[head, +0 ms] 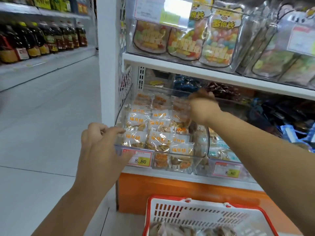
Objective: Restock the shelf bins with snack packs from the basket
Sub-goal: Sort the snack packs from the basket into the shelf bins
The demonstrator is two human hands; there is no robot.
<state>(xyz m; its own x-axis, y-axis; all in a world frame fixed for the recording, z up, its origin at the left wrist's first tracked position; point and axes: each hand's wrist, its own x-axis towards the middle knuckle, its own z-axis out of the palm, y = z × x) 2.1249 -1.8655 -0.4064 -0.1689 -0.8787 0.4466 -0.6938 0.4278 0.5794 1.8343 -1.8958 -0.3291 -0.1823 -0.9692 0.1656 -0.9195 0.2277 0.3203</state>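
A clear plastic shelf bin (203, 147) holds several small snack packs (158, 139) with orange print. My left hand (100, 142) hovers at the bin's front left corner, fingers loosely curled and holding nothing. Deep over the bin's back right, my right hand (203, 106) reaches in with its fingers bent down among the packs; motion blur hides whether it holds one. On the floor below stands a white basket (201, 217) with a red rim, and a few packs (170, 229) lie at its bottom.
A second clear bin (225, 167) with pale blue packs sits to the right. The white shelf (187, 67) above carries bags of coloured sweets (219, 41). An orange base (170, 191) runs under the bins. Bottles (42, 40) line the aisle's far left shelf.
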